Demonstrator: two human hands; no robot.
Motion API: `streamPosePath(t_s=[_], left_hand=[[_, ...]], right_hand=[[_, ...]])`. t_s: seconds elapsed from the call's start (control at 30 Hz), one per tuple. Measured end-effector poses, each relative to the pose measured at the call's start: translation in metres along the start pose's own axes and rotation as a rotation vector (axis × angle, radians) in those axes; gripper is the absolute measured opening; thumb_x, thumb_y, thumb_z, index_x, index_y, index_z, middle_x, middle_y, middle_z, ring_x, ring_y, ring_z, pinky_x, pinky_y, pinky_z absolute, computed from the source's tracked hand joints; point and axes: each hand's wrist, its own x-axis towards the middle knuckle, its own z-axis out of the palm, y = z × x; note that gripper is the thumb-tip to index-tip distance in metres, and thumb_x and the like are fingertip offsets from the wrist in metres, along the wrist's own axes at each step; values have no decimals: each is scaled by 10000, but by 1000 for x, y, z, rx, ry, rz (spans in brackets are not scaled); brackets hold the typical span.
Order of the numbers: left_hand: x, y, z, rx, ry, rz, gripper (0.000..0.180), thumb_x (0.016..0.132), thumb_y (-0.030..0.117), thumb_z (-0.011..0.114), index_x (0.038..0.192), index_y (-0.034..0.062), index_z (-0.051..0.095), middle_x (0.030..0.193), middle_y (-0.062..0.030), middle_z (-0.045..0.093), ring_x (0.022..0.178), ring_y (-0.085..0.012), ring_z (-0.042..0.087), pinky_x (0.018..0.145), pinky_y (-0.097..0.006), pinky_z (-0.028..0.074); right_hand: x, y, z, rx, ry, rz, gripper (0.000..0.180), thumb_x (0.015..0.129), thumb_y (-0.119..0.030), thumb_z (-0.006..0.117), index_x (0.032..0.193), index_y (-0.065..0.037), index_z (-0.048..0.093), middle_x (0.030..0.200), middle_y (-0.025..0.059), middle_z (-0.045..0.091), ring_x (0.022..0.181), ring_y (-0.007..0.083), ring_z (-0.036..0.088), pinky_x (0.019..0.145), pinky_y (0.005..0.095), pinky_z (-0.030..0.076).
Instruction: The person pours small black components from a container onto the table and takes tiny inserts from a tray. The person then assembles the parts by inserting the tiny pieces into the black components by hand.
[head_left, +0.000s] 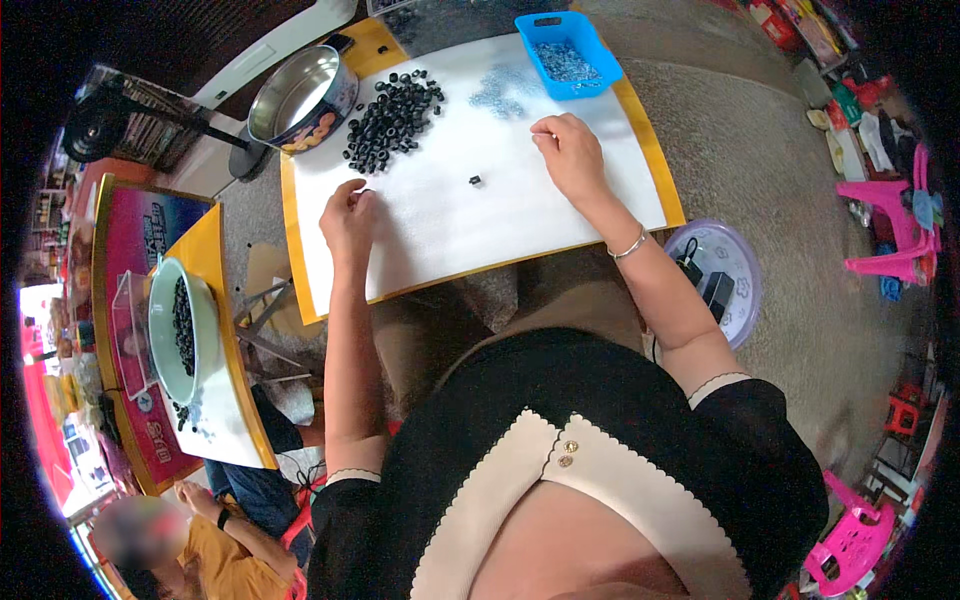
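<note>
On the white board (450, 235), my left hand (348, 225) is just below a pile of small black cylindrical pieces (390, 122). Its thumb and fingers are pinched together, and a dark bit like one of those pieces shows at the tips. My right hand (572, 162) is raised over the board's right side, fingertips closed; whatever they hold is too small to tell. Beyond it lie scattered small clear pieces (497, 95), near a blue plastic basket (566, 88) with more of them. One black piece (475, 180) sits alone between my hands.
A metal bowl (295, 100) stands at the board's far left corner. To the right, a lilac basin (742, 300) holds dark objects. At left, another person (240, 550) sits by a second table with a pale green basin (202, 330) of black pieces. Pink stools (885, 235) stand far right.
</note>
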Motion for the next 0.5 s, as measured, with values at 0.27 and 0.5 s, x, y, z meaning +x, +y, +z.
streamPosePath(t_s=[0.27,0.5], left_hand=[[-39,57,-2,-877,-241,-457,219,856,116,624,1015,-34,622,818,-66,619,657,-122,563,598,-238,471],[-56,73,12,-941,-337,-467,215,870,120,607,1027,-27,608,824,-67,613,666,-118,554,612,-237,465]], right_hand=[[28,-6,17,-194,-41,-52,87,793,-144,585,784,-70,628,813,107,592,820,292,564,714,404,460],[36,1,45,-371,-22,-57,80,782,-147,585,784,-77,623,810,94,595,815,285,565,712,396,466]])
